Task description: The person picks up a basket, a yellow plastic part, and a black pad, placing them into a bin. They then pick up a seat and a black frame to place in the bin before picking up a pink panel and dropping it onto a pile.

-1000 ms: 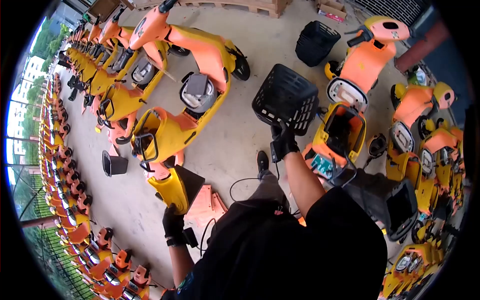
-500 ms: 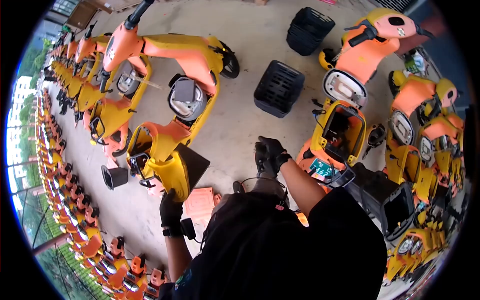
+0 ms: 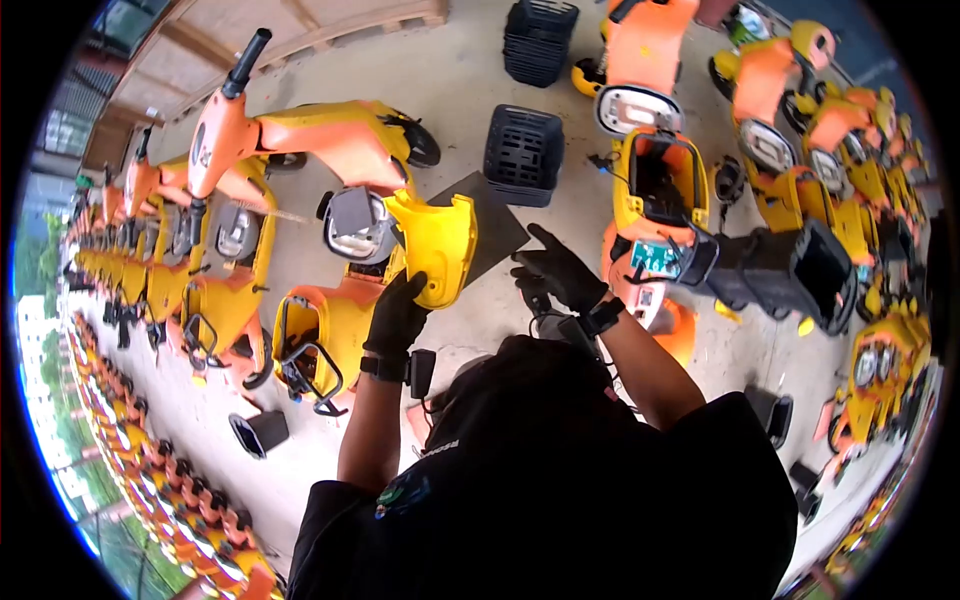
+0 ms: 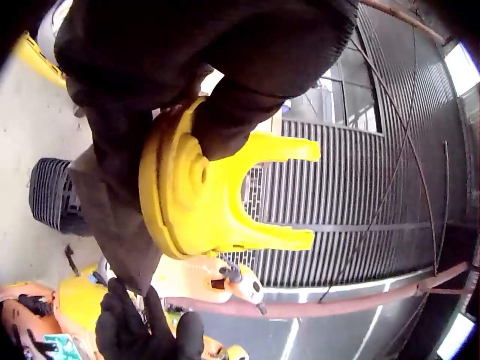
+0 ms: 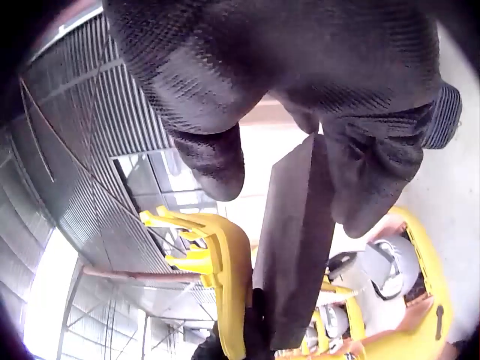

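My left hand [image 3: 400, 312], in a black glove, grips a yellow plastic scooter panel [image 3: 440, 240] by its lower end, thumb over its face. Behind the panel sticks out a flat dark grey slab [image 3: 497, 235], held together with it; the left wrist view shows the panel's two prongs [image 4: 289, 148] and the slab [image 4: 112, 214]. My right hand [image 3: 562, 272], gloved too, reaches toward the slab's free corner with fingers spread. In the right wrist view its thumb and fingers stand on either side of the slab's end [image 5: 296, 217].
A black basket [image 3: 523, 150] sits on the floor ahead, a basket stack [image 3: 538, 45] beyond it. A yellow and orange scooter [image 3: 320, 335] stands at left, another with an open body [image 3: 660, 190] at right. A black bin [image 3: 258, 432] lies on the floor at left.
My right hand has let go of the black basket, which now sits on the floor, and has come over to the slab. My left hand has raised the panel and slab forward and right.
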{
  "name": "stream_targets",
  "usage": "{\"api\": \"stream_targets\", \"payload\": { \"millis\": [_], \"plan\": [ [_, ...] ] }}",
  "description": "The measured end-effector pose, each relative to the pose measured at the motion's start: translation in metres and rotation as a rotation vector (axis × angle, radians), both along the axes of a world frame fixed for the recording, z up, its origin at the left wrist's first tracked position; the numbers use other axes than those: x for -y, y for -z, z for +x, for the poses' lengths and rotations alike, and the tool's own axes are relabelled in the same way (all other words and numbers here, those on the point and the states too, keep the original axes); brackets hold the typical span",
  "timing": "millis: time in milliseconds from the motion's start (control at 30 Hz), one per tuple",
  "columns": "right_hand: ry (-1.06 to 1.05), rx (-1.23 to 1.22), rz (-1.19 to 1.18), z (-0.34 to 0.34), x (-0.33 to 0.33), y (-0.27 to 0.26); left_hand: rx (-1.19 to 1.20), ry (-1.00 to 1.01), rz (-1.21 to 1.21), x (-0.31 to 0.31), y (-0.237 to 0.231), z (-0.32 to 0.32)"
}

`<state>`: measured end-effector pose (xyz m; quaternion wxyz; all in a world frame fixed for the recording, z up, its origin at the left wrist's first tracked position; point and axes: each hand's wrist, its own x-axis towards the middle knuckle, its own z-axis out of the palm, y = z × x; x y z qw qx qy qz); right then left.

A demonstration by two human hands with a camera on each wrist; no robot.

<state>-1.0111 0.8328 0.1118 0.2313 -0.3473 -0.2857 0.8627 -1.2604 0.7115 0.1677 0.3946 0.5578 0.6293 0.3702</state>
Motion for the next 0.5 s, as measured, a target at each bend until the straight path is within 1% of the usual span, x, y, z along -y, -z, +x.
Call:
{"api": "stream_targets", "payload": {
  "millis": [33, 100, 133, 167, 200, 233, 267, 300, 333, 367, 433, 467, 500],
  "plan": [
    [0.061, 0.008, 0.001, 0.006, 0.007, -0.002, 0.391, -0.03, -0.007, -0.003, -0.003, 0.009],
    [0.209, 0.023, 0.022, 0.013, 0.026, -0.022, 0.772, -0.043, -0.124, -0.001, 0.012, 0.011],
    [0.236, 0.03, 0.014, 0.019, 0.039, -0.007, 0.776, -0.02, -0.142, 0.007, 0.015, 0.01],
    [0.211, 0.168, 0.346, 0.03, 0.048, 0.018, 0.446, 0.11, -0.015, 0.014, 0.017, 0.011],
    [0.193, 0.225, 0.579, 0.035, 0.06, 0.018, 0.113, 0.266, 0.11, 0.016, 0.03, 0.009],
    [0.196, 0.304, 0.82, 0.041, 0.071, 0.018, -0.211, 0.373, 0.275, 0.018, 0.041, 0.008],
    [0.227, 0.387, 1.044, 0.046, 0.083, 0.018, -0.2, 0.393, 0.282, 0.025, 0.047, 0.015],
    [0.207, 0.431, 1.003, 0.051, 0.096, 0.014, 0.338, 0.269, -0.006, 0.032, 0.048, 0.025],
    [0.225, 0.48, 1.045, 0.056, 0.105, 0.015, 0.857, 0.135, -0.31, 0.036, 0.047, 0.035],
    [0.248, 0.519, 1.055, 0.06, 0.114, 0.016, 1.137, 0.067, -0.448, 0.038, 0.042, 0.043],
    [0.272, 0.593, 1.08, 0.071, 0.132, 0.013, 1.136, 0.141, -0.483, 0.036, 0.04, 0.052],
    [0.248, 0.612, 1.105, 0.078, 0.14, 0.01, 1.126, 0.171, -0.505, 0.036, 0.042, 0.055],
    [0.235, 0.751, 1.121, 0.083, 0.152, 0.001, 1.122, 0.208, -0.517, 0.036, 0.041, 0.06]
  ]
}}
